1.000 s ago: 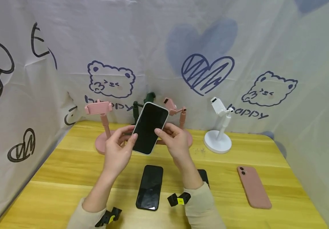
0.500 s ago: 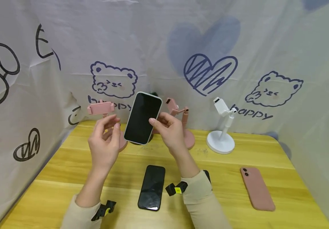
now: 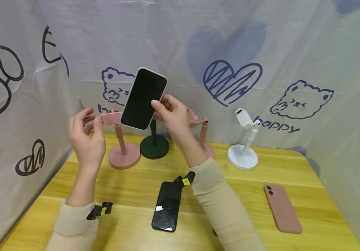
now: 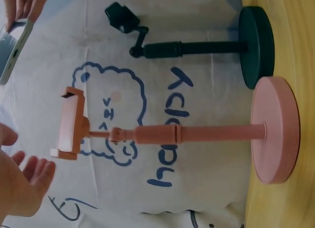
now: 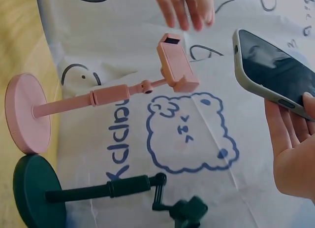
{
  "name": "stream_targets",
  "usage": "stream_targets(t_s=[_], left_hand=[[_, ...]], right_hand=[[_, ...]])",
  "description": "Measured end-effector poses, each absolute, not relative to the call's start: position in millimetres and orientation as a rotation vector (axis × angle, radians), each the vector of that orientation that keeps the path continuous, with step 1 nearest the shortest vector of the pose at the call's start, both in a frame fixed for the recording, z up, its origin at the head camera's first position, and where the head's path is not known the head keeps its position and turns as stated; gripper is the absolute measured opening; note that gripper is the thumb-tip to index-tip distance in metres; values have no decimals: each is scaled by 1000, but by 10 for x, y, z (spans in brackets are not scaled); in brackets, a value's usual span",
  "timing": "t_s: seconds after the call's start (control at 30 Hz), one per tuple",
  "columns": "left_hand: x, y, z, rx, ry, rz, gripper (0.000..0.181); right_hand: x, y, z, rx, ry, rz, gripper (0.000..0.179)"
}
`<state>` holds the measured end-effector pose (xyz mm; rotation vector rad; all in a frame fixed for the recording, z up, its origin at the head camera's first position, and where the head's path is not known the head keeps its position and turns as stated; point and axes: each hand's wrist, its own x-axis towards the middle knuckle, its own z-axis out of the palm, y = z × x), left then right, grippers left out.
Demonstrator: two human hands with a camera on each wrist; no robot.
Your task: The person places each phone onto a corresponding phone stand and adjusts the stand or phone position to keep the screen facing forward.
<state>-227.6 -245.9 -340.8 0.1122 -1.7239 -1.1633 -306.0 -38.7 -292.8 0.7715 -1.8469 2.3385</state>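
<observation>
Right grip (image 3: 176, 116) pinches the phone (image 3: 143, 99)
Likely stiff, slick and fragile, best held by its edges; a pink stand (image 3: 125, 157) is near the parted left grip (image 3: 86, 141).

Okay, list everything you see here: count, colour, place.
Held phone: 1, black, pale case, raised
Black phone: 1, black, mid-table
Pink phone: 1, pink, table's right
Green stand: 1, green, table back
Pink stands: 2, pink, flanking it
White stand: 1, white, back right
Dark sliver: 1, dark, table front, unidentifiable
Table: 1, yellow wood, under these
Backdrop: unclear count, pale with drawings, behind everything
Sleeves: 2, beige, forearms
Wrist gadgets: 2, black-yellow, on sleeves
Left hand: 1, bare, by leftmost pink stand
Right hand: 1, bare, holding phone
</observation>
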Motion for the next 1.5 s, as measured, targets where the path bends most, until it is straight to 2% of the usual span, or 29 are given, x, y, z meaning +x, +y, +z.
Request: stream_targets(t_s=[0.47, 0.83, 1.5], left_hand=[[-2381, -2573, -3441, 187, -1959, -1178, 25], [-2366, -2603, -3437, 221, -1963, -1182, 28], [-2398, -2617, -3486, 219, -1931, -1128, 25]], right_hand=[[-3270, -918, -2782, 781, -2025, 2278, 31], [-3372, -1118, -2829, 788, -2067, 2344, 28], [-3334, -1316, -2925, 820, -1931, 2456, 25]])
